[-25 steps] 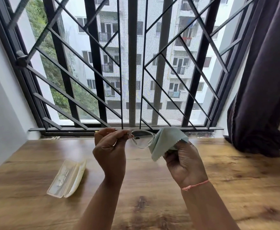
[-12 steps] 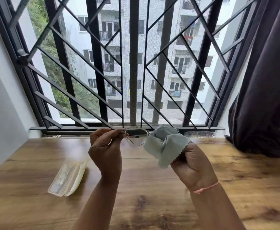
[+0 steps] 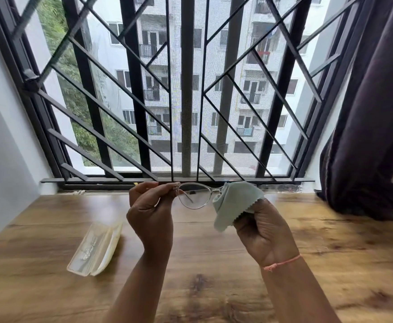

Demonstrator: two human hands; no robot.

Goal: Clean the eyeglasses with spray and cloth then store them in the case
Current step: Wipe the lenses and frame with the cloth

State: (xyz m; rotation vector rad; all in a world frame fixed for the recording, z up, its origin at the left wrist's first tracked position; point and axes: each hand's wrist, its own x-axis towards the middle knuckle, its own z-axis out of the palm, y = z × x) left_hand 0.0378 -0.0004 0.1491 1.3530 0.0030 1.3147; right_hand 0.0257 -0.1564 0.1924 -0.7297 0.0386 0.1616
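On the wooden tabletop [image 3: 214,264] the clear case [image 3: 95,249] lies untouched toward the left edge, while we hold the work up in the air near the far edge by the window. Our right hand [image 3: 264,231], closed around the pale green cloth [image 3: 235,203], has slid from the middle of the eyeglasses [image 3: 194,194] to the right lens, baring the left one. Our left hand [image 3: 150,213] still pinches the left end of the frame, so we judge wiping continues and storing lies ahead.
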